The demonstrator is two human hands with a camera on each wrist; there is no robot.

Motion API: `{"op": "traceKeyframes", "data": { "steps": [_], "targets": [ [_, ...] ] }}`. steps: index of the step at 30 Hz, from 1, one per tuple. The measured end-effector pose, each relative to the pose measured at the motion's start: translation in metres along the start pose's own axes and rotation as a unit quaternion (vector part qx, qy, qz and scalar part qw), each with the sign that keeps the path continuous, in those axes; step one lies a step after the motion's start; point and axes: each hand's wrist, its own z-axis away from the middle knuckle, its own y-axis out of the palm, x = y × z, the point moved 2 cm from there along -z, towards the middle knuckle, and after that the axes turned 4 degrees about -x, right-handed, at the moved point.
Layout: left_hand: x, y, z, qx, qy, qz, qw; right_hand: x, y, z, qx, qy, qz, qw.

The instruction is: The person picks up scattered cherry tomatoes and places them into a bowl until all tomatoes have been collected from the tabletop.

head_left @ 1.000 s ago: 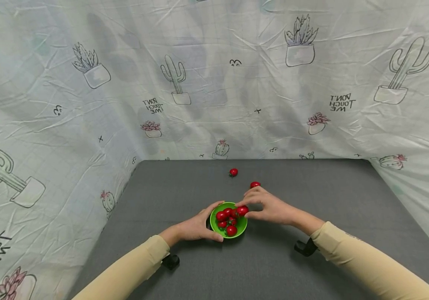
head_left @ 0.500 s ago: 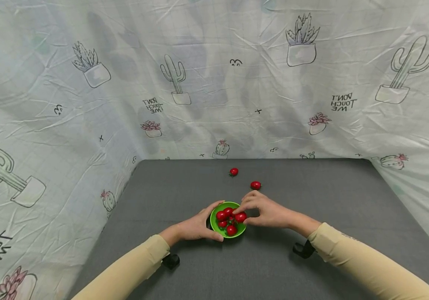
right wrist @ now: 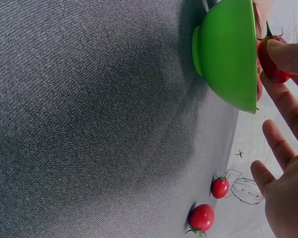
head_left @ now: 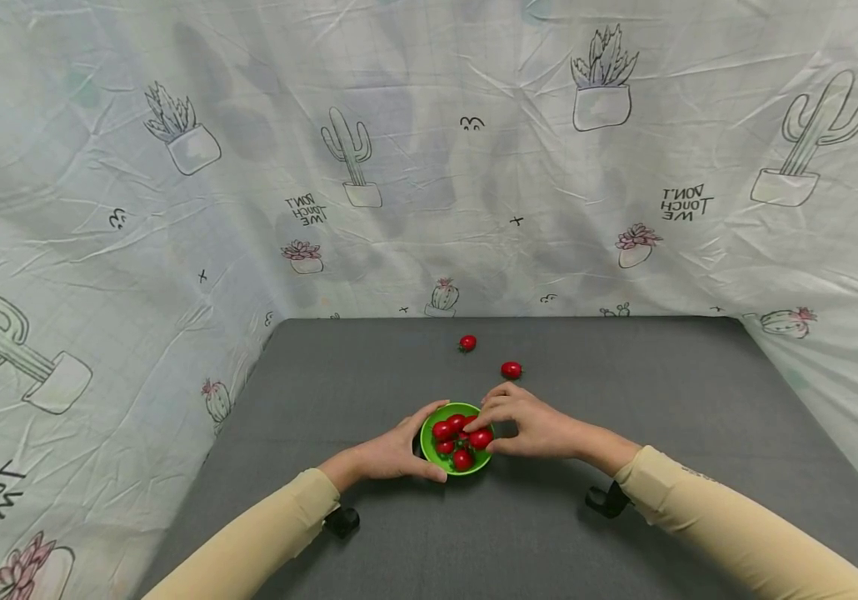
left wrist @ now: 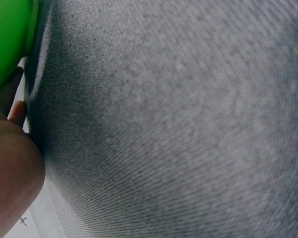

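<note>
A small green bowl (head_left: 483, 460) with several red cherry tomatoes (head_left: 442, 432) in it stands on the grey table. My left hand (head_left: 395, 450) holds the bowl from the left, thumb at the near side and fingers at the far side. In the left wrist view the bowl's green outer wall (left wrist: 7, 39) shows beside the fingers. My right hand (head_left: 537, 423) is at the bowl's right rim, thumb and fingers pinching a cherry tomato (right wrist: 272, 63) with a green stem. The right wrist view shows that tomato at rim level, the other fingers spread.
Two loose cherry tomatoes lie beyond the bowl: one farther back (head_left: 467, 342), another (head_left: 511, 370) just past the right hand. A white curtain (head_left: 399, 167) printed with potted cacti hangs behind the table and along its sides. Dark devices sit under both wrists.
My right hand has shifted slightly nearer and down with the tomato, uncovering the nearer loose tomato beyond it. My left hand and the bowl have stayed in place.
</note>
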Motion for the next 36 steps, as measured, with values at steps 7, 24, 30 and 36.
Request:
{"op": "traceKeyframes", "data": {
  "steps": [7, 24, 30, 36],
  "targets": [
    [0.001, 0.000, 0.000, -0.001, -0.001, -0.002, 1.0000, -0.002, 0.002, 0.001, -0.004, -0.009, 0.006, 1.000],
    [-0.001, 0.000, 0.001, 0.002, -0.003, 0.000, 1.0000, -0.007, -0.007, 0.002, -0.038, -0.012, -0.005, 0.999],
    [0.000, 0.000, 0.000, 0.000, 0.001, -0.001, 1.0000, -0.012, -0.021, 0.005, -0.061, 0.034, -0.040, 0.997],
    [0.000, -0.001, 0.000, -0.002, 0.002, -0.001, 1.0000, -0.022, -0.038, 0.010, -0.098, 0.069, -0.065, 0.991]
  ]
}}
